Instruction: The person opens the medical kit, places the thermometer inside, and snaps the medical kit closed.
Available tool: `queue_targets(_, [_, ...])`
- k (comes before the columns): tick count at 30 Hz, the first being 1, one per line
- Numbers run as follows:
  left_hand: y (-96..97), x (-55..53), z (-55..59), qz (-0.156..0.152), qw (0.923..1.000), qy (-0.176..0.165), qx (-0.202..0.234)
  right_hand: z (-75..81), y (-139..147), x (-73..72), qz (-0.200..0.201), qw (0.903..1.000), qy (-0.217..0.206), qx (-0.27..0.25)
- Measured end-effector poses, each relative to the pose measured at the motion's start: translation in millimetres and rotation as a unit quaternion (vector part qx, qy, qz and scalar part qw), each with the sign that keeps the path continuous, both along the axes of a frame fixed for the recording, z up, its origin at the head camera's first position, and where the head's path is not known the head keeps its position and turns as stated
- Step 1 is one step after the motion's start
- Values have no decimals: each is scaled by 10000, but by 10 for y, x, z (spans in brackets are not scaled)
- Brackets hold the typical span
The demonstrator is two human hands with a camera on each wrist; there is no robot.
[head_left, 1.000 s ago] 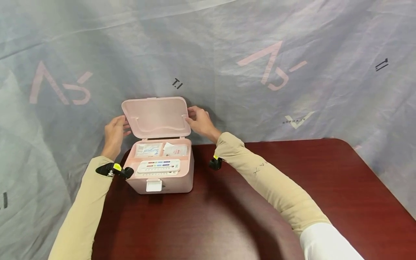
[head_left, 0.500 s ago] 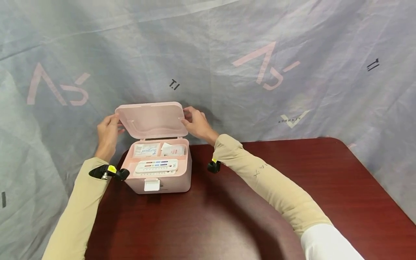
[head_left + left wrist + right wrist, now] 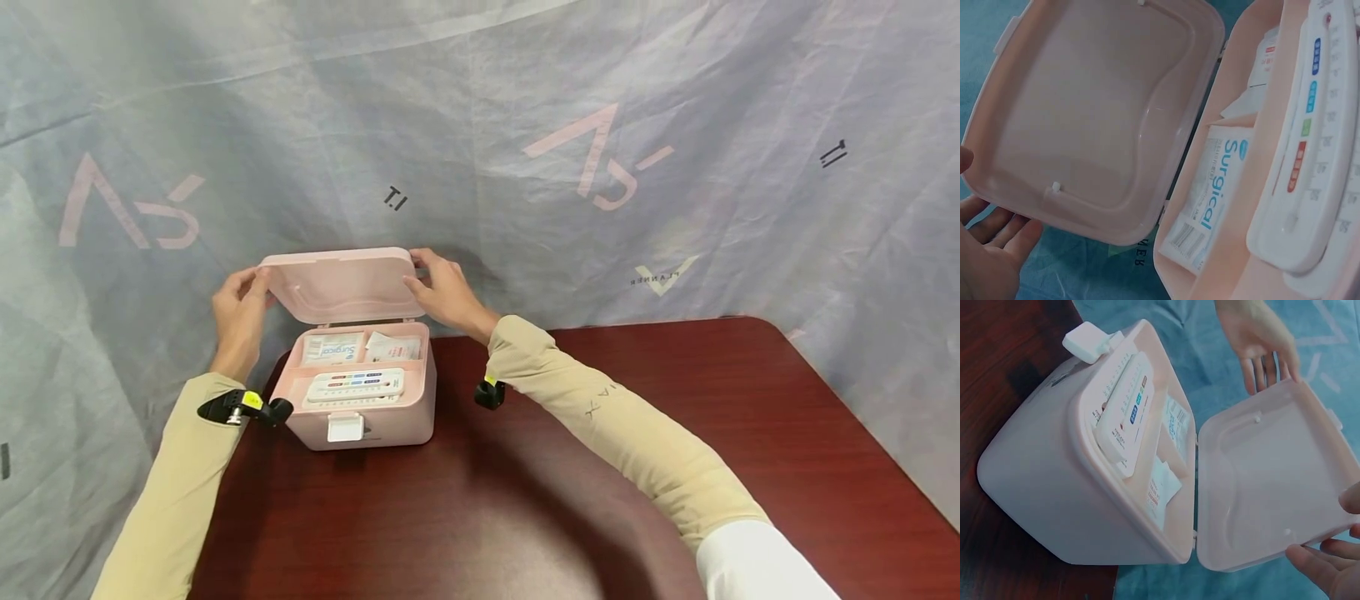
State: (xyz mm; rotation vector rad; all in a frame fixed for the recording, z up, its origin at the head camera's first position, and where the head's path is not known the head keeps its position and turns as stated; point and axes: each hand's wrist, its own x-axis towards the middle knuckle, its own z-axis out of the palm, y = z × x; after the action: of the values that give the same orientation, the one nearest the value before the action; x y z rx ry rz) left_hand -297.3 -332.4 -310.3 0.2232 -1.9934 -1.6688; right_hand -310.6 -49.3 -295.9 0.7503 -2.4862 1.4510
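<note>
A pale pink plastic storage box (image 3: pixel 375 427) stands on the table, its hinged lid (image 3: pixel 345 287) raised and leaning forward over the hinge. At the lid's left corner, my left hand (image 3: pixel 238 323) holds the edge, thumb on the near side and the other fingers behind. My right hand (image 3: pixel 448 293) grips the right edge in a similar way, as the right wrist view also shows. Inside the box, white thermometers (image 3: pixel 1310 144) lie stacked in the front compartment. A packet marked "Surgical" (image 3: pixel 1210 187) sits in the rear left compartment, and another white packet (image 3: pixel 1160 487) in the rear right one.
A white latch (image 3: pixel 345 427) hangs on the box's front. The dark red wooden table (image 3: pixel 675 400) extends to the right. Behind the box, close to the lid, hangs a grey printed cloth (image 3: pixel 525 208). Small black cameras (image 3: pixel 264 408) sit on both wrists.
The lid has tilted forward and its top edge has come lower, both hands moving with it. The left hand has come to grip the lid's corner. The box has not visibly moved.
</note>
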Motion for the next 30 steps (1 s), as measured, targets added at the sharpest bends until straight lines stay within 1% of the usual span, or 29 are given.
queue_targets(4, [-4,14,-11,0,10000,19,-94,21,1,4,-120,9999,65,40])
queue_targets(7, [-7,35,-1,-33,9999,46,-92,26,4,4,-140,9998,124,38])
queue_targets(13, [6,81,32,-18,9982,-103,-597,24,14,5,-165,9997,171,24])
queue_targets(20, [13,93,57,1,9980,-133,-618,44,16,-4,-119,9993,347,112])
queue_targets(30, [28,129,70,25,9966,-143,-814,61,22,6,-199,9977,500,410])
